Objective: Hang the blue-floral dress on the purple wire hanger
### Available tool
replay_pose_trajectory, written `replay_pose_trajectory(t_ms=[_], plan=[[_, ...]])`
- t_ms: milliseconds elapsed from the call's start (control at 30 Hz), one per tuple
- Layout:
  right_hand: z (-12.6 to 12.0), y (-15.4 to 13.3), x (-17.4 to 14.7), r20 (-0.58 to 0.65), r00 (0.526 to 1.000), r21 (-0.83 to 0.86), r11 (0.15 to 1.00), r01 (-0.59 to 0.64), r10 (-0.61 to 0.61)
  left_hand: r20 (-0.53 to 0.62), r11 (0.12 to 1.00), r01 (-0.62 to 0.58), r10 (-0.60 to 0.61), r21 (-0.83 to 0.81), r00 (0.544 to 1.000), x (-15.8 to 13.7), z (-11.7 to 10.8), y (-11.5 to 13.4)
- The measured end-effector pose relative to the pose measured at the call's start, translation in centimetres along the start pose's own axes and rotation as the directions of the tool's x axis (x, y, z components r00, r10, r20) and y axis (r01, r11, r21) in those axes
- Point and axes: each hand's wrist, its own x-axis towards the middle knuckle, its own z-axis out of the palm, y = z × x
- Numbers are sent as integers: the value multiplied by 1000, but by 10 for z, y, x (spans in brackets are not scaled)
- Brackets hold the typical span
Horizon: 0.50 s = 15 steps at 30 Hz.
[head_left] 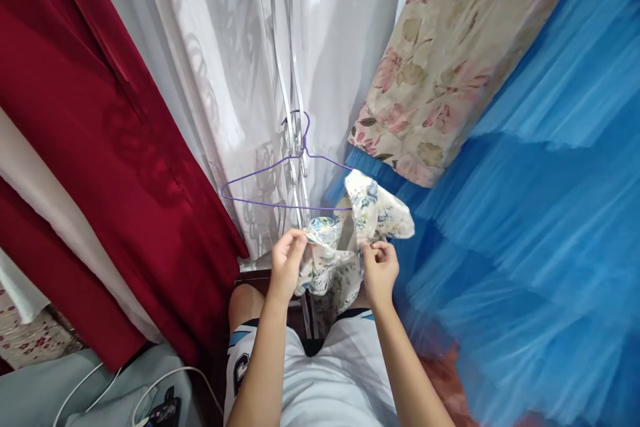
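A purple wire hanger point(260, 203) hangs by its hook from white ribbons point(280, 60) in front of me. Over its right end sits one shoulder of a white garment with a blue and yellow floral print point(364, 197); the hanger's left end is bare. My left hand point(289, 260) pinches the garment's other, bunched side below the lower bar. Lower right of the hanger's middle, my right hand point(380, 270) grips the cloth between thumb and fingers. The rest of the garment droops between both hands, over my lap.
Dark red curtains point(100, 133) hang at left, a white curtain point(340, 33) behind the hanger. Floral cloth point(425, 73) and a blue tulle dress point(530, 233) crowd the right. White cables point(170, 370) cross a grey-covered surface point(30, 393) at lower left.
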Motion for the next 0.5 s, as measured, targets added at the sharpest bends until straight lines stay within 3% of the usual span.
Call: replay_pose_trajectory(t_ms=[67,133,233,333,400,500], plan=[[8,-18,-5,6,999,11,999,34,-34,99,996,-63,56,70,994,-7,13,11],[16,-36,-10,206,979,91,996,-17,-2,187,984,-130,105,123,977,-13,24,19],[24,-55,-19,557,820,286,897,-336,130,239,979,-146,110,139,965,-16,29,27],[22,-64,-25,699,689,354,745,-565,191,302,999,-22,33,-40,953,-10,19,31],[14,-68,-25,768,622,326,743,-585,154,433,982,116,-41,-148,900,-4,7,29],[-1,-73,-22,856,513,294,763,-576,58,604,961,275,-199,-35,772,0,-10,13]])
